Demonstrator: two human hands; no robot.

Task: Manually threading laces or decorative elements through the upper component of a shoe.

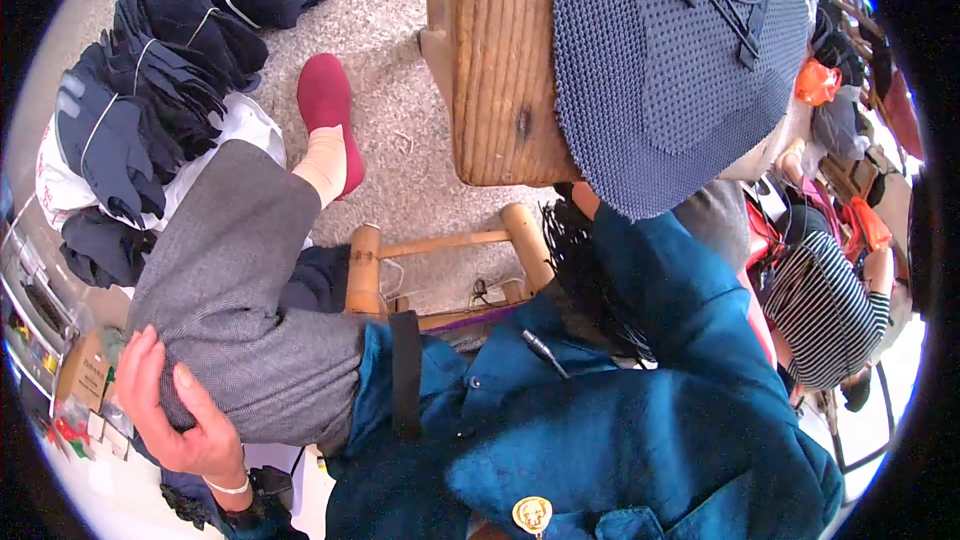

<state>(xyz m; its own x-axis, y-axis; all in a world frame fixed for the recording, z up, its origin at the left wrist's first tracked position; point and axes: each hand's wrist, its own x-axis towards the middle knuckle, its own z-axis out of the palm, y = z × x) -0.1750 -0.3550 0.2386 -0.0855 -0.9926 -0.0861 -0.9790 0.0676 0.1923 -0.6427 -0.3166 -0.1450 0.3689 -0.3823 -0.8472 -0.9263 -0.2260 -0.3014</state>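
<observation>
My left hand [185, 420] is by the side of my left thigh, in grey trousers, with its fingers stretched and thumb apart; it holds nothing I can see. My right arm, in a blue sleeve, reaches toward the wooden bench [500, 70]. Only a bit of skin of my right hand [584, 199] shows below the bench edge; its fingers are hidden. Close by, a dark blue-grey mesh piece [620, 90] lies over the bench and overhangs its near edge. A black cord loop [735, 5] rests on the mesh. Black fringed strips [572, 250] hang beside my right sleeve.
Several bundles of dark cut fabric [145, 70], tied with white string, lie on the floor at left, partly on a white bag [250, 125]. Between my legs is a wooden stool frame [440, 245]. A person in a striped top [825, 310] bends at right, near orange bags [818, 83].
</observation>
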